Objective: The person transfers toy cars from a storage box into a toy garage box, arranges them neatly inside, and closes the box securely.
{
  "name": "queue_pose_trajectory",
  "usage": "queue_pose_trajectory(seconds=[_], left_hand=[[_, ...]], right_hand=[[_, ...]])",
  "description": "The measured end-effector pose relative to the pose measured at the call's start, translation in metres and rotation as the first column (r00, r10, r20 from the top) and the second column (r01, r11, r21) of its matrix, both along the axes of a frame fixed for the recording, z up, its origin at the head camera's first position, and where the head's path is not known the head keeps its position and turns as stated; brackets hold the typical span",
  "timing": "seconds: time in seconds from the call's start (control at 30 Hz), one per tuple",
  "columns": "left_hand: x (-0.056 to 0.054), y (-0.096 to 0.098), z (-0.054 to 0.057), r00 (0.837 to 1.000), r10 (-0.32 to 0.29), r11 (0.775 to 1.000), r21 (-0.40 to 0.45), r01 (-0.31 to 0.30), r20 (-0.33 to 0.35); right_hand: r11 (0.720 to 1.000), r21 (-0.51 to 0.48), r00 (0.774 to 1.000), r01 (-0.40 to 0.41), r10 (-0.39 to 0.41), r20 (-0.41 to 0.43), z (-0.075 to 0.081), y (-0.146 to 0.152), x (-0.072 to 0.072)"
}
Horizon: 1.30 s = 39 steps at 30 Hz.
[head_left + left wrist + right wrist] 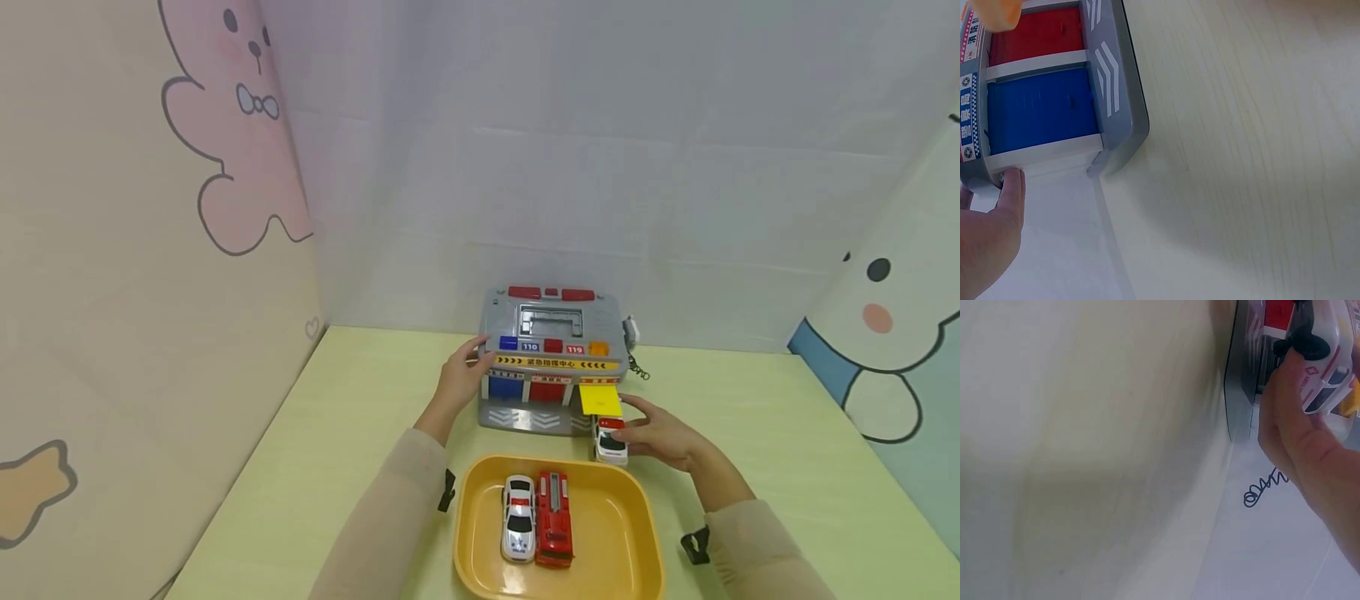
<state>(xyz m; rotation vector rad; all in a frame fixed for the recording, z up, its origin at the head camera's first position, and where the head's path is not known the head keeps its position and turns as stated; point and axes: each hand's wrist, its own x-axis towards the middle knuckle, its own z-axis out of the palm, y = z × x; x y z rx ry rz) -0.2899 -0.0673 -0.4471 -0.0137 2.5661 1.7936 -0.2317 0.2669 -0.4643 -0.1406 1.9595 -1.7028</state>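
Just outside the rightmost doorway of the grey toy station (553, 364): a white toy car (612, 457) with red on its roof, far end hidden beneath the raised yellow flap (601, 401). Long axis running from doorway to tray, windscreen end toward the tray. In the right wrist view, cut off by the top edge and partly covered by fingers. Gripped between thumb and fingers of the right hand (663, 435), spread only to the car's width; wheel contact with the table (750, 417) impossible to tell. Left hand (459, 382) at the station's left side, fingers extended and touching its edge, nothing enclosed. Blurred orange shape (997, 12) in the left wrist view's top corner, hard to make out. Nearer the wearer, a yellow tray (611, 542), lower edge cut off; inside, side by side and lengthwise to the wearer, a white police car (519, 521) and a red truck (555, 525).
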Motion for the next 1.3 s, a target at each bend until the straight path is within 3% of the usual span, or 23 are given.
queue_pose_trajectory(seconds=[0.27,0.47,0.77,1.07,1.3], left_hand=[[0.001,-0.001,0.000,1.000,-0.004,1.000,0.010,0.004,-0.011],[-0.001,-0.001,-0.001,1.000,0.000,1.000,0.008,0.000,-0.012],[-0.001,0.000,-0.002,1.000,0.004,1.000,0.015,-0.004,-0.013],[0.000,0.002,-0.001,1.000,0.007,1.000,0.015,-0.007,0.000],[0.000,0.002,0.000,1.000,0.015,1.000,0.010,-0.015,0.010]], right_hand=[[1.000,-0.024,1.000,-0.006,0.005,-0.031,-0.005,-0.007,-0.003],[0.998,0.004,0.998,0.057,-0.057,-0.033,-0.008,-0.017,-0.003],[0.990,0.043,0.983,0.134,-0.128,-0.133,-0.016,-0.027,0.002],[0.968,0.148,0.970,0.204,-0.179,-0.166,-0.014,-0.033,0.005],[0.975,0.080,0.969,0.210,-0.196,-0.154,-0.011,-0.032,0.002]])
